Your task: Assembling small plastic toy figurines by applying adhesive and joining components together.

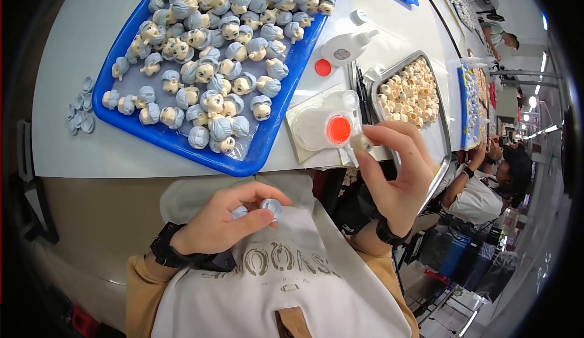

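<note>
While the fingers of the right hand point(401, 177) pinched a small cream piece point(361, 143), nearly closed around it, those of the left hand point(228, 219) curled loosely and held a round grey-blue shell point(271, 208) at the thumb, with a second bluish piece point(239, 212) partly hidden behind them. The cream piece was just beside a clear bottle point(309, 130) at the counter's near edge; whether they touched could not be told. Both held parts looked light and moulded, probably firm with a little give; the cream one, being so small, seemed likely to slip or roll and best taken lightly by its sides, the shell by its rim. Farther right, a metal tray point(439, 129) held cream pieces point(409, 94). A white bottle point(347, 48) lay beyond, and a blue tray point(243, 166) of doll heads point(213, 101) filled the left of the counter point(64, 149).
</note>
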A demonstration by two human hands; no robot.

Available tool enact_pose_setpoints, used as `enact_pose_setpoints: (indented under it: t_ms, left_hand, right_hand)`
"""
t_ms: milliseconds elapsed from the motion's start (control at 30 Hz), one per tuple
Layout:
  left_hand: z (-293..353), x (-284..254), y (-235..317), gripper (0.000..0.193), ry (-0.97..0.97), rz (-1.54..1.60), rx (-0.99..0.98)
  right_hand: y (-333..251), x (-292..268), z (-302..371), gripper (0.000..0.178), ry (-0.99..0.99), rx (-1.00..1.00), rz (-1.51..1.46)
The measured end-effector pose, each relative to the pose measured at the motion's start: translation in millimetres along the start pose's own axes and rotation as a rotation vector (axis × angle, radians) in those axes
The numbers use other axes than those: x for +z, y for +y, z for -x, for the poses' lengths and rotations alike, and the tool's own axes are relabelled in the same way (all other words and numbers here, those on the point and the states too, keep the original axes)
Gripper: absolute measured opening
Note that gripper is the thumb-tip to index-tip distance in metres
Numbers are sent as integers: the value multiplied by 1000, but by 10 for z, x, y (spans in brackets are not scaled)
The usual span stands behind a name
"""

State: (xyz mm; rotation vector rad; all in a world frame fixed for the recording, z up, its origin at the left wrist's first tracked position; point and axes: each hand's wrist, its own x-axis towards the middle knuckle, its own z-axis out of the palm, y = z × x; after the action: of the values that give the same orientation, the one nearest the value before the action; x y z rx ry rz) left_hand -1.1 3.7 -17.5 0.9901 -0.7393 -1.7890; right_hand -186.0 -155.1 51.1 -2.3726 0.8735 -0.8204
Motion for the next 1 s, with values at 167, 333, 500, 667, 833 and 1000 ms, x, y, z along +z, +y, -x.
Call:
enact_pose_setpoints:
  t_ms: [167, 333, 500, 667, 833, 1000]
  left_hand:
    - [33, -48, -57, 27, 25, 117, 146]
    - [59, -118, -32, 28, 72, 110, 172]
    - [70, -185, 14, 35, 91, 110, 111]
    - [95, -121, 128, 41, 155, 110, 140]
    - [95, -154, 158, 44, 128, 14, 195]
    - [28, -61, 90, 46, 190, 195, 328]
  right_hand:
    - [28, 70, -78, 27, -37, -27, 63]
    - [67, 82, -92, 25, -92, -23, 70]
    - [73, 76, -62, 24, -81, -15, 69]
    - [99, 92, 43, 25, -28, 9, 39]
    - [-114, 241, 248, 31, 187, -16, -341]
    - [-302, 367, 228, 43, -26, -176, -584]
